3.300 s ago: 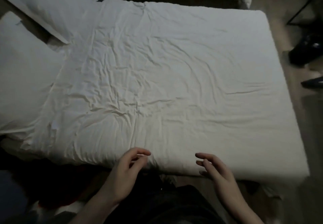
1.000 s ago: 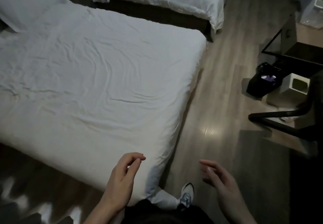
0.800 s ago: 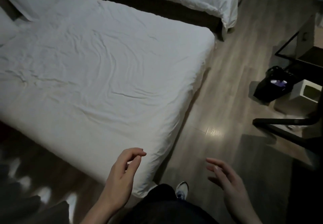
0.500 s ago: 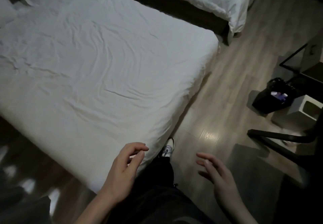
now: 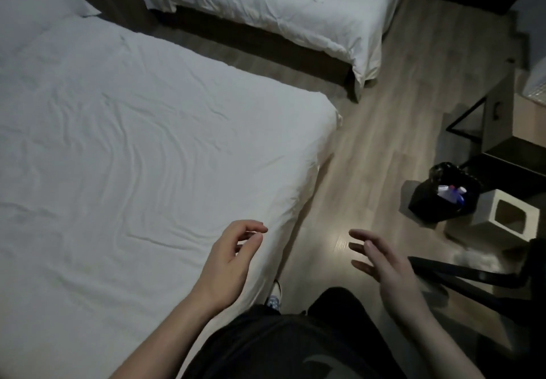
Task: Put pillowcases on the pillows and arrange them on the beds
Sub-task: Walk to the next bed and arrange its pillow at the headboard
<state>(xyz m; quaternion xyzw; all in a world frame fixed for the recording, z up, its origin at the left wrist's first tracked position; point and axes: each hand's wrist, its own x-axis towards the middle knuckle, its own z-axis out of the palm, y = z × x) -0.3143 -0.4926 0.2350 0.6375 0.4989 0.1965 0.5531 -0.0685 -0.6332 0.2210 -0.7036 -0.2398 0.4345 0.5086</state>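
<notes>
Beside the near bed (image 5: 133,157), left hand (image 5: 230,263) loosely curled, right hand (image 5: 384,263) fingers spread, both empty

no readable text, no labels, no brands, no numbers, dim room

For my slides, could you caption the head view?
Empty left hand and right hand hover beside the near bed.

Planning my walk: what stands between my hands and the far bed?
Nothing visible blocks it. Both the left hand and right hand are empty, and bare floor runs past the near bed's corner to the far bed.
</notes>
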